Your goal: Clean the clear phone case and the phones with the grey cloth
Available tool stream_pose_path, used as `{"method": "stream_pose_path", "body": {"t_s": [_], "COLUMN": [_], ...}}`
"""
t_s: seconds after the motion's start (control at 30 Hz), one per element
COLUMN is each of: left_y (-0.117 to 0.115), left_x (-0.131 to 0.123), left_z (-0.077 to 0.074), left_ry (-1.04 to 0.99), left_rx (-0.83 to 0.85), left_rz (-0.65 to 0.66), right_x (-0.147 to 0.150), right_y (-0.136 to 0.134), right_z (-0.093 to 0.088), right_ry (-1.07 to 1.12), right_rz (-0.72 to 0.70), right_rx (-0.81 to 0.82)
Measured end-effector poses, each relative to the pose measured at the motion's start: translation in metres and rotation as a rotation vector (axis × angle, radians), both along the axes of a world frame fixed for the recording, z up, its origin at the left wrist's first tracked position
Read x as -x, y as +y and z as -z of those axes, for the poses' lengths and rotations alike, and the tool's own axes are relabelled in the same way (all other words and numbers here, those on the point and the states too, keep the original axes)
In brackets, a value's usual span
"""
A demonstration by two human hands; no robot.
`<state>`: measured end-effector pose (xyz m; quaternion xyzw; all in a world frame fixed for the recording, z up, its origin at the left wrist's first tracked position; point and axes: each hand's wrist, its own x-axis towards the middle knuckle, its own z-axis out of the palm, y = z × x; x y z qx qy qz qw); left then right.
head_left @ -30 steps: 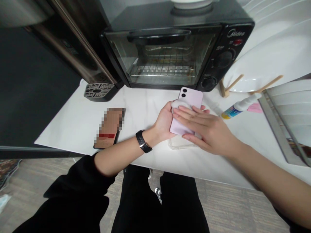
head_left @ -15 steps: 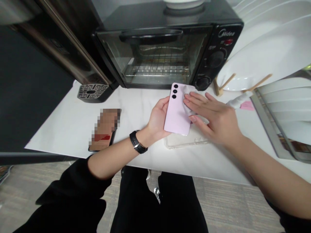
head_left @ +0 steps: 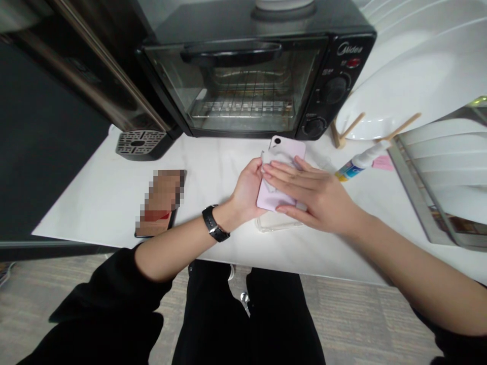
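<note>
A pale pink smartphone (head_left: 269, 201), its camera side up, rests in my left hand (head_left: 246, 191), whose fingers go out of sight beneath it. My right hand (head_left: 310, 195) presses a thin whitish wipe (head_left: 268, 157) flat against the phone's back, covering part of the cameras. Below the phone, a clear phone case (head_left: 272, 223) lies on the white counter (head_left: 213, 167), partly hidden by my right hand. Just beyond that hand, a spray bottle (head_left: 361, 161) with a blue and yellow label is visible.
Behind my hands stands a black toaster oven (head_left: 236, 86). A second phone (head_left: 162, 203) with a blurred screen lies at left, near a drip tray (head_left: 139, 143). White plates (head_left: 411, 76) stand in a rack on the right, beside a pink piece (head_left: 382, 162).
My right hand has slid the wipe leftward across the phone's back, now hiding some of the camera lenses. More of the spray bottle shows. My left hand keeps its hold.
</note>
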<state>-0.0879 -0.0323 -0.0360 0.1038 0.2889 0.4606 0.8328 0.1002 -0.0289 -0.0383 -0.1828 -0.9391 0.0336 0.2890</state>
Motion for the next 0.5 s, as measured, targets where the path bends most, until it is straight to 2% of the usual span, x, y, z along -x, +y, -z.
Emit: {"method": "stream_pose_path", "body": {"t_s": [0.13,0.2,0.27,0.37,0.43,0.5], "left_y": [0.004,0.006,0.007,0.005,0.002,-0.001], "left_x": [0.007,0.009,0.010,0.008,0.006,0.004], "left_z": [-0.005,-0.009,-0.013,-0.018,-0.019,-0.018], "left_ry": [-0.006,0.009,0.033,0.085,0.088,0.060], "left_rx": [-0.109,-0.167,-0.168,-0.082,-0.031,-0.009], "left_rz": [-0.089,-0.154,-0.170,-0.158,-0.084,0.054], "right_x": [0.001,-0.002,-0.007,-0.014,-0.017,-0.018], "right_y": [-0.002,0.000,0.003,0.010,0.013,0.015], "right_z": [-0.001,-0.003,-0.005,-0.006,-0.007,-0.006], "right_ry": [0.001,0.029,0.070,0.085,0.069,0.052], "right_rz": [-0.144,-0.152,-0.085,0.084,0.183,0.237], "right_rx": [-0.028,-0.038,-0.057,-0.043,-0.007,0.022]}}
